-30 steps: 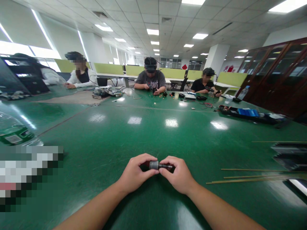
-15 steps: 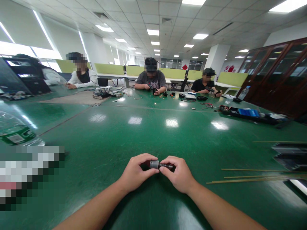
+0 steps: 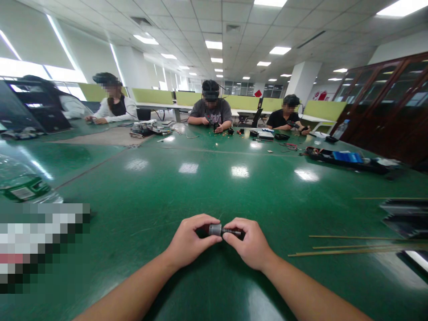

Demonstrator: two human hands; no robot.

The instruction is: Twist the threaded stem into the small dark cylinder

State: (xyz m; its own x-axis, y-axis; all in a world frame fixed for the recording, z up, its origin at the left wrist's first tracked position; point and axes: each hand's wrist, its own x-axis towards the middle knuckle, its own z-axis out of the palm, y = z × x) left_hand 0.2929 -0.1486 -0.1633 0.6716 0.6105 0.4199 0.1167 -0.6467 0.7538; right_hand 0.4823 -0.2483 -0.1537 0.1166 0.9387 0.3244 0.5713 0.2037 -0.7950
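In front of me, near the lower middle of the head view, is a small grey metal cylinder with a thinner ridged shaft (image 3: 216,229), lying sideways with the shaft pointing right. My left hand (image 3: 190,240) is closed round the cylinder's left end, thumb below and fingers above. The thumb and fingers of my right hand (image 3: 249,240) pinch the shaft. Fingers cover part of both ends. Both hands are close together, just above or on the green tabletop (image 3: 214,196); I cannot tell which.
Thin wooden sticks (image 3: 347,252) and dark objects (image 3: 404,214) lie at right. A clear plastic bottle (image 3: 26,183) is at left, behind a blurred-out item (image 3: 36,240). A black tray with blue contents (image 3: 347,158) lies farther right. Several people sit across the table among tools and parts.
My hands and the metal part look the same as before. The hands of the person at the far left have shifted slightly.
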